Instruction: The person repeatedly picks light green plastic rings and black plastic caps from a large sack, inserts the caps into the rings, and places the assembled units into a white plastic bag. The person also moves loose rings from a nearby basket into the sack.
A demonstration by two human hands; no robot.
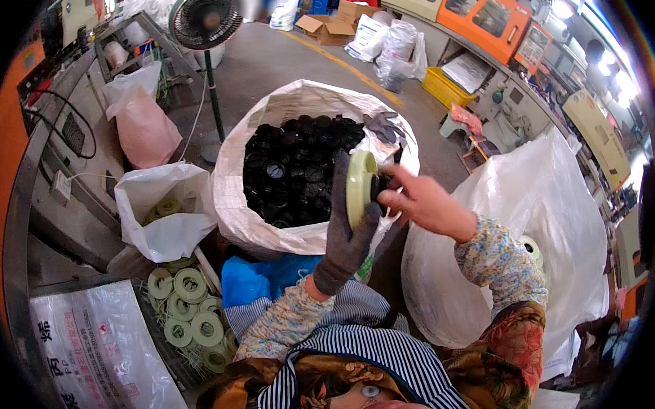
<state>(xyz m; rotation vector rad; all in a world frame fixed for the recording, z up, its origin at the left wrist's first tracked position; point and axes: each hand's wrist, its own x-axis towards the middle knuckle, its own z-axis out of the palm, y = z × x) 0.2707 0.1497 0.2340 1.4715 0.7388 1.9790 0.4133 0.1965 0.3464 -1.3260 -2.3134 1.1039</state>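
Right now my left hand (350, 230), in a dark grey knitted glove, grips a pale green round plastic disc (360, 189) on edge at centre frame, while my bare right hand (420, 203) pinches a small black round plastic cap (381, 185) against the disc's face. Both are held above the near rim of the big white woven sack (269, 231) filled with black caps. I judge the pinch the weak point: only fingertips hold the cap, so pressure off its centre could tip it and let it drop among the loose caps, where it would be hard to pick out; the glove could also slide on the smooth disc rim. At lower left lies a flat white plastic bag with red and black printing (91, 348), beside a heap of pale green rings (190, 308). Above that, a smaller open white bag (161, 213) holds a few more rings. A bulky translucent plastic bag (536, 233) fills the right side. At the top centre sit open brown cardboard boxes (325, 28) and tied white sacks (391, 44), with a yellow crate (447, 86) just right of them.
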